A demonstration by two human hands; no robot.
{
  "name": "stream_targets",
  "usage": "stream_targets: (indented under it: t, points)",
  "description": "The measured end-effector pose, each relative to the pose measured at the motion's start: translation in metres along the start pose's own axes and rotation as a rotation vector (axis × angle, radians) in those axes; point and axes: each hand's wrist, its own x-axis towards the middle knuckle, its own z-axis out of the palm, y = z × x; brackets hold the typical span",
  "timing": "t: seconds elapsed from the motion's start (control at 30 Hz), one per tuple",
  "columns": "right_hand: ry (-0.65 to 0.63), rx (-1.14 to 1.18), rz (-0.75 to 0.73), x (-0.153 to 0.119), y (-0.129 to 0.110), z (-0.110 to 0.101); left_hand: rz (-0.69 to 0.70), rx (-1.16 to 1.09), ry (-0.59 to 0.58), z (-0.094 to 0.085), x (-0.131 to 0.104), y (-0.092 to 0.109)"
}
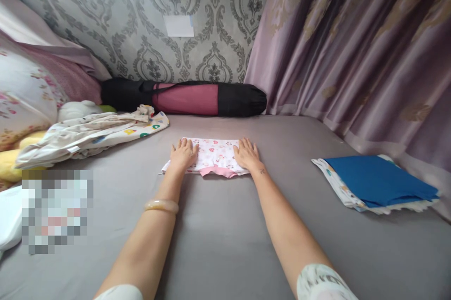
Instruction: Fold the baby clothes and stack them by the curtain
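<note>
While a crumpled white printed cloth (pixel 102 134) lies at the left of the grey sheet (pixel 218 239), the left hand (pixel 183 153) rests palm-down, unclenched, on the left side of a folded heart-print garment (pixel 215 153) with pink trim (pixel 218 171), centred ahead; the right hand (pixel 247 153), likewise flat, rests on its right side. Farther right sits folded blue fabric (pixel 380 178) on patterned white fabric (pixel 337 186).

Left hand (pixel 182 154) and right hand (pixel 247 153) touch printed garment (pixel 215 155).
</note>
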Motion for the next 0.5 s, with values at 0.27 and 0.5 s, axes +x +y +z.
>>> stream_targets:
  t: [0.27,0.5]
  points:
    - [-0.034,0.006,0.022,0.003,0.003,0.005,-0.013,-0.082,-0.079,0.003,0.004,-0.005]
    - [-0.042,-0.047,-0.031,0.000,-0.005,-0.007,-0.036,-0.231,-0.043,-0.019,0.007,-0.010]
